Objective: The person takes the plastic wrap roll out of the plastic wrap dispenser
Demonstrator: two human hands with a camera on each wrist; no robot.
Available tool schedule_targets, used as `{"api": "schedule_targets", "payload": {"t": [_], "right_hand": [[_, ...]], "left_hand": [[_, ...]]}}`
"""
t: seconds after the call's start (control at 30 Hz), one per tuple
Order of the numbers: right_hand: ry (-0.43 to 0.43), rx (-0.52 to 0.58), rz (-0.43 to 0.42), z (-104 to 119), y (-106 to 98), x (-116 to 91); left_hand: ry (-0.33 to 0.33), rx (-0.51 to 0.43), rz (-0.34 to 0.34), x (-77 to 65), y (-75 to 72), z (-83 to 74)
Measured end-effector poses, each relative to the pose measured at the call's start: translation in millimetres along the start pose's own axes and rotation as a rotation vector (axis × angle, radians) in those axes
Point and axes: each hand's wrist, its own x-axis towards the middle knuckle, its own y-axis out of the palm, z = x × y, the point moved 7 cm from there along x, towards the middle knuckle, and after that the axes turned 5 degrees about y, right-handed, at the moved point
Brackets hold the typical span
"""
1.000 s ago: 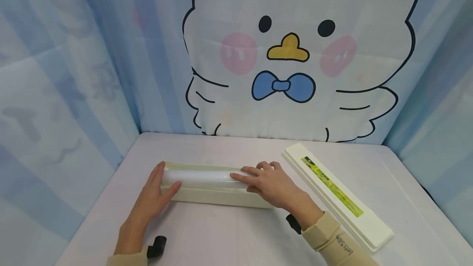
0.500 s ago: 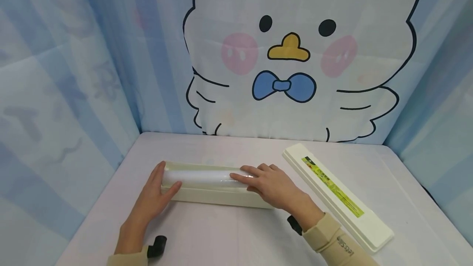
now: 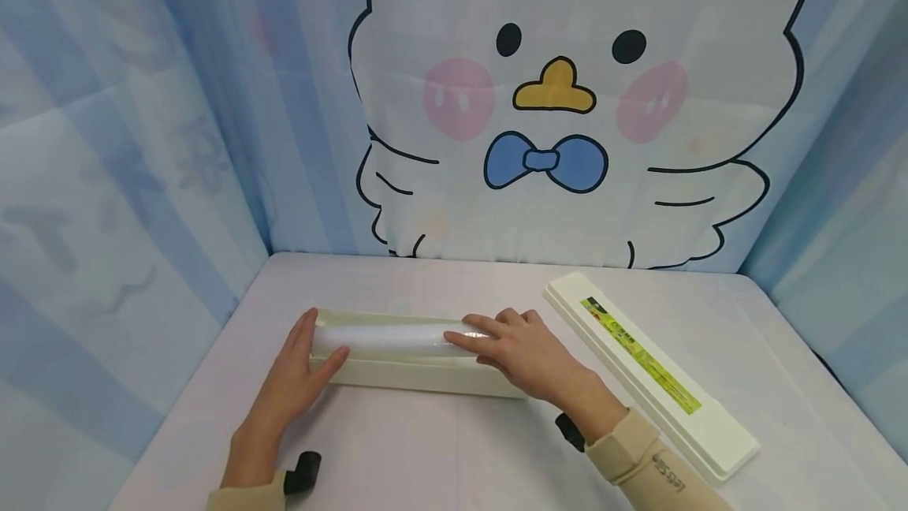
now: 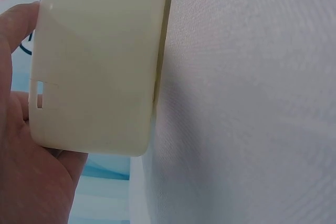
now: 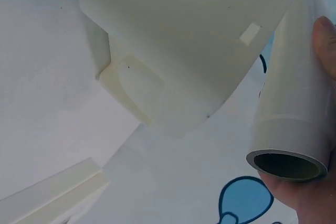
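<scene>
A long cream dispenser box [image 3: 418,375] lies across the table [image 3: 440,456] with a clear film roll [image 3: 386,337] in its trough. My left hand [image 3: 294,375] lies with straight fingers against the box's left end, thumb on the front edge; the left wrist view shows that end of the box [image 4: 94,66] against the left hand's palm [image 4: 26,182]. My right hand [image 3: 525,353] grips the roll's right end, index finger stretched along its top. In the right wrist view the roll [image 5: 294,103] is raised out of the box [image 5: 178,40], with a fingertip [image 5: 325,40] on it.
The box's cream lid [image 3: 649,373], with a green label, lies slantwise on the table to the right of my right hand. A cartoon-bird curtain [image 3: 560,101] closes off the back, and blue curtains hang at both sides. The lid's edge [image 5: 52,198] shows in the right wrist view.
The right hand's fingers have shifted slightly on the roll's right end. The left hand, the box and the lid have not moved.
</scene>
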Motion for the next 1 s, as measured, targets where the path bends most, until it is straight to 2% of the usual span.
{"api": "schedule_targets", "payload": {"t": [0.43,0.73,1.0], "right_hand": [[0.02,0.021,0.007,-7.7,-6.5,-9.7],[0.029,-0.034,-0.028,-12.9,-16.3,-17.2],[0.061,-0.037,-0.053,-20.9,-20.8,-23.7]], "left_hand": [[0.031,-0.012,-0.027,2.1,-0.3,2.7],[0.068,-0.024,-0.047,0.8,-1.9,0.1],[0.059,-0.024,-0.036,1.6,-0.7,0.3]]}}
